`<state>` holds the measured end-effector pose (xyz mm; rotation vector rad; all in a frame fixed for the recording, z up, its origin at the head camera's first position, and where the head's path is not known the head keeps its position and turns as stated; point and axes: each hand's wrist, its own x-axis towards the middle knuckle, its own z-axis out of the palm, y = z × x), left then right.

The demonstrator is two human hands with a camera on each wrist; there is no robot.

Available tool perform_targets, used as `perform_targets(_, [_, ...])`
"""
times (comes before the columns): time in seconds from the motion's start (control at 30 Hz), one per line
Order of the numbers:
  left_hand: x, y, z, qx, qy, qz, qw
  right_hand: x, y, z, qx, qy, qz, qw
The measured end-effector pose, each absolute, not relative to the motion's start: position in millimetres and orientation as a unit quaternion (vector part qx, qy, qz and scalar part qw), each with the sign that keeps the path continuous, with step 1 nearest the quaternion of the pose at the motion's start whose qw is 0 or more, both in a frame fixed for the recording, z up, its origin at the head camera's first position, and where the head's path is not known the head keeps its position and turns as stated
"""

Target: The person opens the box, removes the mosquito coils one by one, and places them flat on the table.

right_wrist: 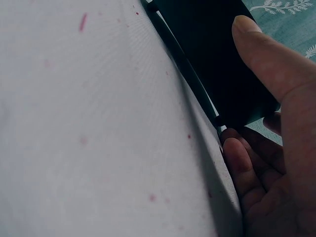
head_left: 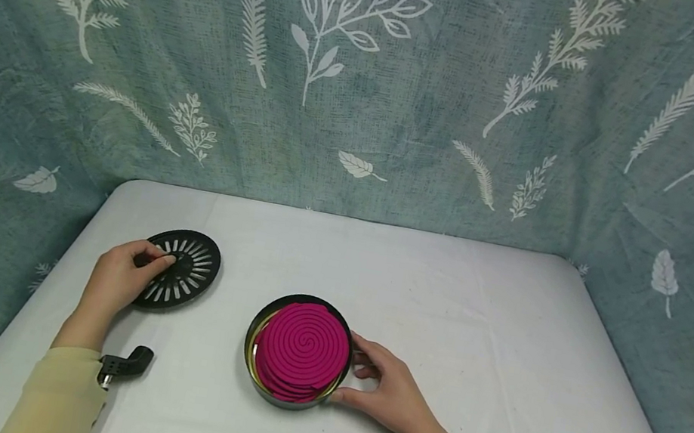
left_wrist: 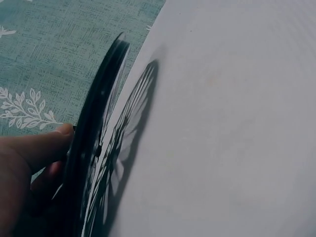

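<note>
A round black lid (head_left: 197,276) with slots fanning out from its centre is at the left of the table. My left hand (head_left: 119,278) pinches the small knob in its middle between thumb and finger. In the left wrist view the lid (left_wrist: 91,118) shows edge-on, just above its shadow on the cloth. Near the table's middle stands an open round tin (head_left: 250,342), dark outside and gold inside. Stacked magenta mosquito coils (head_left: 305,343) fill it. My right hand (head_left: 383,387) grips the tin's right side; the right wrist view shows the thumb against the dark wall (right_wrist: 212,49).
White cloth covers the table (head_left: 473,329), with tiny pink specks on it in the right wrist view. A green leaf-print curtain (head_left: 361,134) hangs behind and at both sides. Black wrist-camera mounts (head_left: 125,363) jut from both sleeves.
</note>
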<state>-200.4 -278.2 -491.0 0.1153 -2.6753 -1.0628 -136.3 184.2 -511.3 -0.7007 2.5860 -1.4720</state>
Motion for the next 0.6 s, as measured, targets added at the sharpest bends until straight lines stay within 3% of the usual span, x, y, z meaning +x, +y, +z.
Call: perform_targets(0.6, [-200.6, -282.3, -493.9, 0.043, -0.927, -0.358, 0.107, -135.6, 183.7, -511.7, -0.229, 0.847, -0.478, 0.041])
